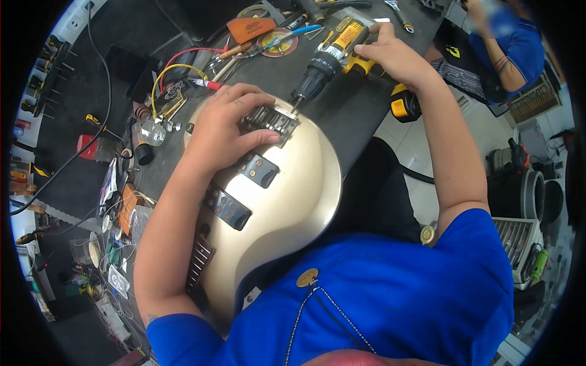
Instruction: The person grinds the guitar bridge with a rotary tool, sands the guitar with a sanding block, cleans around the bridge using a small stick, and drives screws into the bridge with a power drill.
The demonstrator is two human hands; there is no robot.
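Observation:
A cream electric guitar body (299, 183) lies in front of me with two black pickups (259, 169) fitted. My left hand (229, 125) is spread over the metal guitar bridge (278, 122), thumb and fingers closed on opposite sides of it. My right hand (394, 55) grips the rear of a yellow and black power drill (342, 43), with the index finger stretched along its back end. The drill tilts down toward the guitar, and its bit (297, 104) meets the bridge's rear edge; the exact contact is too small to tell. My right wrist partly hides the drill's handle.
Beyond the guitar, the dark workbench (360, 104) carries an orange-brown block (250, 29), a disc (278, 43) and several cables and tools. A clear jar (149, 133) and loose parts lie to the left. Another person in a blue shirt (525, 52) is at upper right.

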